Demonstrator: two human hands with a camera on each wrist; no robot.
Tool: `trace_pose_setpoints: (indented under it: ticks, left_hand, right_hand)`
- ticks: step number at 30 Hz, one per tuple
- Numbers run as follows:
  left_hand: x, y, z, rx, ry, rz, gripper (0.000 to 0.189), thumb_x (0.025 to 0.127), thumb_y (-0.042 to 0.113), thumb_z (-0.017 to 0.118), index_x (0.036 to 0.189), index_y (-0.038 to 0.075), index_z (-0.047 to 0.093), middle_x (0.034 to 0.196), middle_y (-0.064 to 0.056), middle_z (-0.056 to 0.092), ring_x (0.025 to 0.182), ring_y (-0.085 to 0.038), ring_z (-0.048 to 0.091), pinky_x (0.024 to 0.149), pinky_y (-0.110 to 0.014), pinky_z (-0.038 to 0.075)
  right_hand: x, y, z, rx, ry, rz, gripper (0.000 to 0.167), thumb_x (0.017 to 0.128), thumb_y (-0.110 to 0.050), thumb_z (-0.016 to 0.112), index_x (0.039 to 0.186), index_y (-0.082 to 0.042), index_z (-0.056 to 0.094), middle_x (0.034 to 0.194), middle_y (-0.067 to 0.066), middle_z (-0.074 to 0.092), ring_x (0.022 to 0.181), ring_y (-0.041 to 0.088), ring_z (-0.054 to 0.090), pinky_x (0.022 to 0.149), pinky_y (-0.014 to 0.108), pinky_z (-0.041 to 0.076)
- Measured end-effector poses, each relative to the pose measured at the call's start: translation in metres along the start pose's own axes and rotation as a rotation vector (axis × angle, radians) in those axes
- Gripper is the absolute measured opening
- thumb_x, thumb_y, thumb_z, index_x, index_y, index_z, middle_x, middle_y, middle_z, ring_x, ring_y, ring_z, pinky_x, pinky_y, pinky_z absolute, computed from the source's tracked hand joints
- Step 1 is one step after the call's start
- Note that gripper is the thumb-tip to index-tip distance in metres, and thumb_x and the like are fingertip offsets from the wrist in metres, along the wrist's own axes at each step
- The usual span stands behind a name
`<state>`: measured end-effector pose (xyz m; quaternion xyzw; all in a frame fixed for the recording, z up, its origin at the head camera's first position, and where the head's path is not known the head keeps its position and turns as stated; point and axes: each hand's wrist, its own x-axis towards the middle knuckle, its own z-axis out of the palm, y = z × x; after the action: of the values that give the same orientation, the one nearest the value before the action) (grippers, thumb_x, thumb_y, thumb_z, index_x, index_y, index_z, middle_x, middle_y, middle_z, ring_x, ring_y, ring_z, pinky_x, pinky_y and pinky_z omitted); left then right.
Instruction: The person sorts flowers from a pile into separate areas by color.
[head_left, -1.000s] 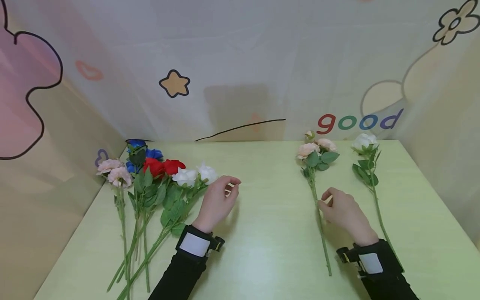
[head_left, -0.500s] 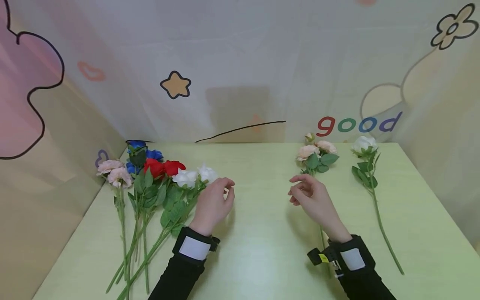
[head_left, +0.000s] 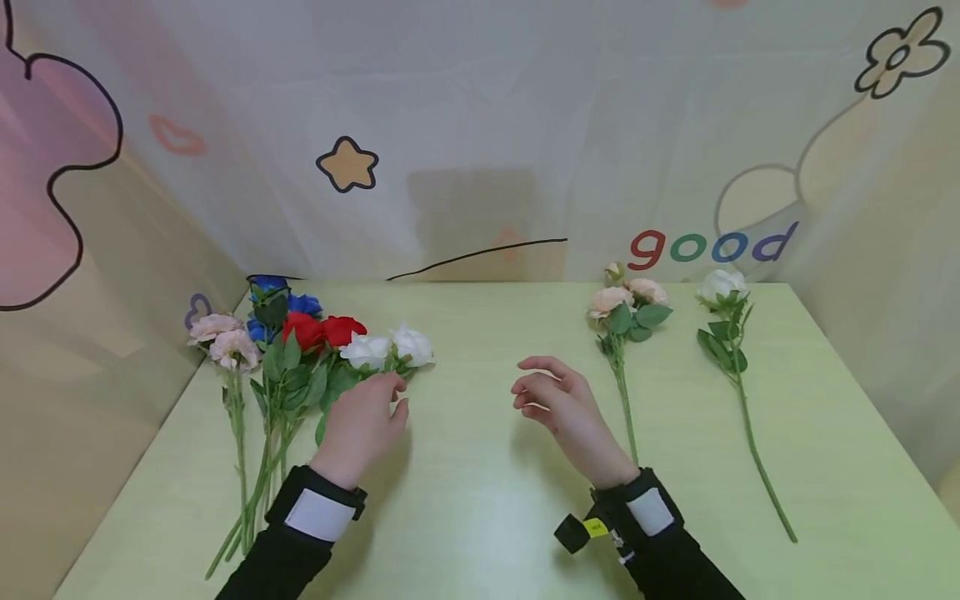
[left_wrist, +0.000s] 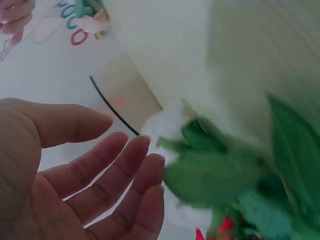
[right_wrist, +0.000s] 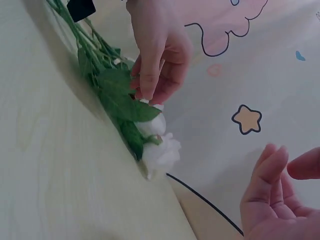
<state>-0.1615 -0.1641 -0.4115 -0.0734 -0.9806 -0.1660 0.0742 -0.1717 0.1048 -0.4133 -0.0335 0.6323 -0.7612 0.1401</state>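
My left hand [head_left: 362, 429] hovers over the leaves and stems of the white roses [head_left: 366, 352] in the left group, its fingers loosely bent and holding nothing. Green leaves [left_wrist: 215, 175] are close by its fingertips in the left wrist view. Red roses [head_left: 341, 331], blue flowers [head_left: 303, 305] and pale pink flowers [head_left: 235, 348] lie left of the white ones, their stems crossing. Part of the stems is hidden under my left hand and sleeve. My right hand [head_left: 566, 412] hangs above the middle of the table, fingers relaxed with nothing in them, left of a peach-coloured flower stem [head_left: 621, 367].
Further right, a single white rose [head_left: 722, 286] lies with its stem slanting toward the front. The light green table [head_left: 465, 333] meets a printed curtain [head_left: 480, 100] at the back and on both sides.
My left hand has moved left and closer, over the white roses' leaves. The right hand has shifted left, away from the peach flower stem to mid-table. The flowers lie as before.
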Motion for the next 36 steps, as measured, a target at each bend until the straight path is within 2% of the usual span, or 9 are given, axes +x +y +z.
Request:
trace_pose_setpoints:
  ticks: [5,10,14,19,23,30,36]
  left_hand:
    - [-0.014,-0.025,-0.02,0.069,-0.061,0.006,0.015,0.089,0.014,0.073,0.097,0.004,0.065,0.082,-0.008,0.068,0.064,-0.021,0.06,0.054,-0.035,0.048]
    - [-0.032,-0.044,-0.035,0.107,-0.157,-0.019,0.025,0.085,0.02,0.079,0.094,0.005,0.061,0.08,-0.006,0.065,0.065,-0.022,0.061,0.053,-0.036,0.047]
    - [-0.045,-0.057,-0.039,0.119,-0.235,-0.053,0.03,0.083,0.022,0.081,0.095,0.005,0.06,0.077,-0.005,0.064,0.065,-0.021,0.063,0.053,-0.038,0.047]
    - [-0.056,-0.07,-0.037,0.127,-0.284,-0.075,0.029,0.081,0.023,0.081,0.092,0.006,0.06,0.075,-0.004,0.063,0.066,-0.02,0.061,0.053,-0.037,0.046]
    - [-0.057,-0.078,-0.034,0.133,-0.301,-0.07,0.025,0.081,0.022,0.08,0.087,0.007,0.061,0.076,-0.004,0.064,0.068,-0.02,0.061,0.055,-0.037,0.045]
    - [-0.052,-0.085,-0.029,0.105,-0.31,-0.073,0.017,0.081,0.015,0.076,0.073,0.009,0.062,0.068,-0.002,0.062,0.06,-0.017,0.054,0.052,-0.033,0.041]
    - [-0.042,-0.082,-0.026,0.08,-0.283,-0.056,0.031,0.084,0.01,0.072,0.059,0.013,0.053,0.057,0.002,0.049,0.053,-0.015,0.044,0.048,-0.029,0.032]
  right_hand:
    - [0.005,0.004,0.022,0.097,-0.003,0.058,0.019,0.103,-0.014,0.052,0.12,-0.006,0.054,0.086,-0.003,0.066,0.079,0.012,0.063,0.075,0.019,0.054]
    - [0.008,0.008,0.038,0.153,-0.031,0.101,0.018,0.101,-0.01,0.051,0.119,-0.006,0.054,0.084,-0.003,0.065,0.076,0.011,0.062,0.072,0.018,0.053]
    - [0.006,0.014,0.045,0.135,-0.074,0.115,0.018,0.1,-0.009,0.051,0.118,-0.006,0.054,0.084,-0.003,0.065,0.075,0.011,0.061,0.073,0.019,0.053]
    - [0.004,0.021,0.054,0.109,-0.104,0.121,0.019,0.1,-0.009,0.051,0.118,-0.005,0.054,0.083,-0.003,0.066,0.075,0.012,0.062,0.073,0.02,0.053]
    - [0.006,0.024,0.064,0.098,-0.117,0.123,0.021,0.098,-0.01,0.053,0.119,-0.004,0.056,0.083,-0.003,0.066,0.075,0.012,0.062,0.075,0.022,0.053]
    - [0.007,0.028,0.074,0.086,-0.141,0.127,0.025,0.096,-0.009,0.054,0.12,-0.003,0.055,0.082,-0.003,0.066,0.073,0.011,0.063,0.076,0.023,0.053]
    - [0.007,0.03,0.07,0.073,-0.133,0.115,0.024,0.097,-0.01,0.054,0.12,-0.003,0.055,0.082,-0.002,0.066,0.074,0.012,0.063,0.077,0.025,0.053]
